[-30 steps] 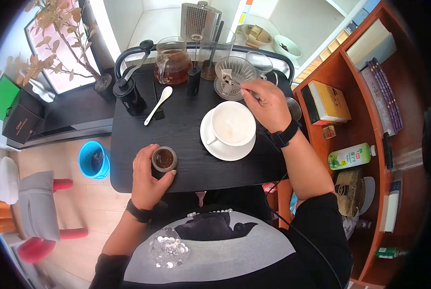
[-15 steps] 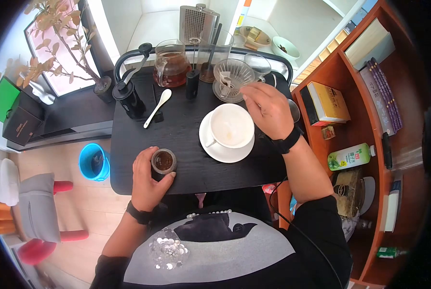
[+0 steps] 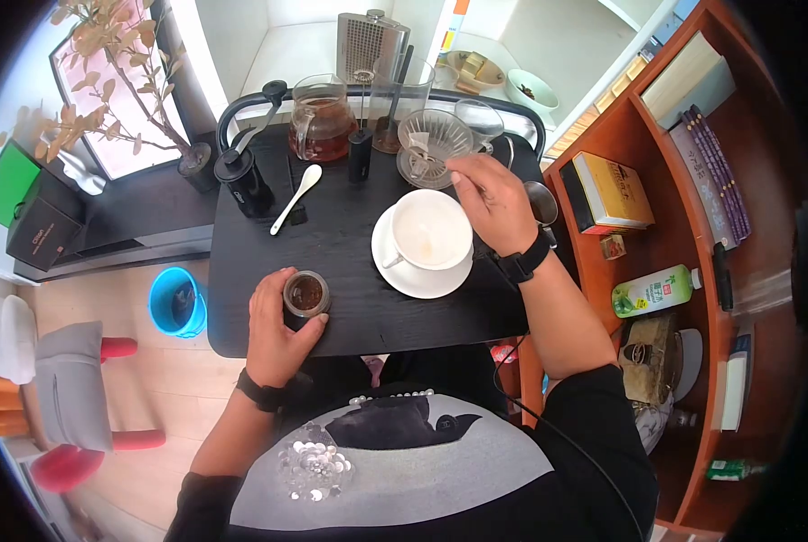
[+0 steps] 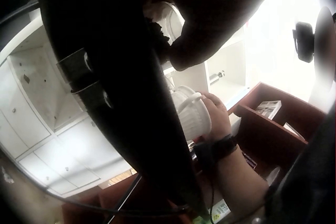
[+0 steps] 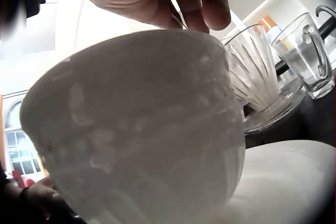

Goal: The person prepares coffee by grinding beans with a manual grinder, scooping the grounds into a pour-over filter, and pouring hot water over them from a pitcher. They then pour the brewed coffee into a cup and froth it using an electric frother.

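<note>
Two hands are at work over one black desk (image 3: 350,330) with a visible wood grain. The left hand (image 3: 276,332) curls its fingers and thumb round one small round jar (image 3: 296,318), which stands near the desk's front edge, to the left; inside are dark brown, crumbly grounds (image 3: 307,292). The right hand (image 3: 499,206) is raised with bent fingers over the far right rim of one white cup (image 3: 429,232) — whether it pinches anything, I cannot tell. The cup, glossy and smooth-rimmed, has one handle and sits upright on one round white saucer (image 3: 427,287), to the right of the jar. Inside it is something pale with a faint tan patch.

Behind them are four clear glass pieces: a rounded pot (image 3: 321,135) of reddish-brown liquid, a tall straight-sided vessel (image 3: 397,113), a ribbed cone (image 3: 440,140) and a handled mug (image 3: 482,119). Left of these pieces lies one white spoon (image 3: 296,200), smooth and slim, just beside one black cylinder (image 3: 246,185) with a crank arm. One black-handled wand (image 3: 360,155) stands by the pot. Two bowls — one tan (image 3: 464,65), one pale green (image 3: 542,94) — rest farther back.
</note>
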Motion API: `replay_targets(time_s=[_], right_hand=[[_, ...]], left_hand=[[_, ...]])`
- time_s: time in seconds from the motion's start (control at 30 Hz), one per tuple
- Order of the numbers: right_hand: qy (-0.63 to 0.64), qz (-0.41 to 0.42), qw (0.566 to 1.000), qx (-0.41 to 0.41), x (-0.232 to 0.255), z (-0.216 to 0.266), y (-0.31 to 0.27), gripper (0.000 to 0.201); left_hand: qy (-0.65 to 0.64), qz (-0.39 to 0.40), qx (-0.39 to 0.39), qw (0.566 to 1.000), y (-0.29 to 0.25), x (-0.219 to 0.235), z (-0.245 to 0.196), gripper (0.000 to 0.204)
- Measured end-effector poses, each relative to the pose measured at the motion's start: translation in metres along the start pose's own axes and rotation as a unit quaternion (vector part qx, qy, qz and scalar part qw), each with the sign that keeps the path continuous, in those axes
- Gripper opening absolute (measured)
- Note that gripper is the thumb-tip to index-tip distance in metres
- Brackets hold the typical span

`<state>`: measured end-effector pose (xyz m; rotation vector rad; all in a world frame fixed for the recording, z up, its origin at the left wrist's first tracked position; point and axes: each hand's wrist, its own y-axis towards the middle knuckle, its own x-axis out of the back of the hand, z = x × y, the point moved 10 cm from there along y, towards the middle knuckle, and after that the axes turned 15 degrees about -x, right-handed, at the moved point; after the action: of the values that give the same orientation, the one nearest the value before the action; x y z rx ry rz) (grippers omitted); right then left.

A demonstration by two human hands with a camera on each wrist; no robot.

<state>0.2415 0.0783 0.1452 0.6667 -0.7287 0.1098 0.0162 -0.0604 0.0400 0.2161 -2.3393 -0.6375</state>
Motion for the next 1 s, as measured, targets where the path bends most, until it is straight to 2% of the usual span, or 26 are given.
replay_targets(time_s=[0.07,0.13,0.37,0.43,0.57,0.63,0.67,0.7,0.77,0.9,1.0], right_hand=[[0.002,0.002,1.000,0.001,0.001,0.001,0.000,0.013],[0.017,0.000,0.999,-0.031,0.005,-0.003,0.003,0.014],[0.032,-0.006,0.999,-0.025,0.005,-0.005,0.001,0.014],[0.047,-0.012,0.997,-0.057,0.010,-0.008,0.001,0.013],[0.059,-0.003,0.997,-0.051,0.010,-0.018,-0.003,0.013],[0.123,-0.084,0.978,-0.147,0.030,-0.033,-0.007,0.014],[0.238,-0.077,0.939,-0.236,0.033,-0.046,-0.015,0.016],[0.304,-0.081,0.912,-0.263,0.039,-0.047,-0.020,0.017],[0.392,-0.076,0.872,-0.284,0.040,-0.045,-0.033,0.017],[0.457,0.020,0.847,-0.271,0.006,-0.003,-0.065,0.016],[0.453,0.089,0.844,-0.272,-0.024,0.021,-0.086,0.015]], left_hand=[[0.001,0.003,0.001,1.000,0.000,-0.001,0.001,0.059],[0.002,0.005,0.003,1.000,0.000,-0.001,0.002,0.059],[0.001,0.005,0.009,1.000,-0.001,-0.001,0.002,0.059],[0.001,0.005,0.013,1.000,-0.001,-0.001,0.002,0.060],[0.017,0.004,0.001,1.000,0.001,0.000,0.001,0.059],[0.024,0.004,0.010,1.000,-0.001,0.001,0.003,0.059],[0.015,-0.006,0.006,1.000,0.000,0.002,0.002,0.059],[0.006,-0.016,0.002,1.000,0.001,0.003,0.001,0.058],[0.018,-0.016,0.011,1.000,0.000,0.002,0.004,0.059],[0.027,-0.010,0.014,0.999,-0.002,-0.001,0.009,0.060],[0.023,-0.013,-0.001,1.000,0.001,-0.001,0.005,0.059]])
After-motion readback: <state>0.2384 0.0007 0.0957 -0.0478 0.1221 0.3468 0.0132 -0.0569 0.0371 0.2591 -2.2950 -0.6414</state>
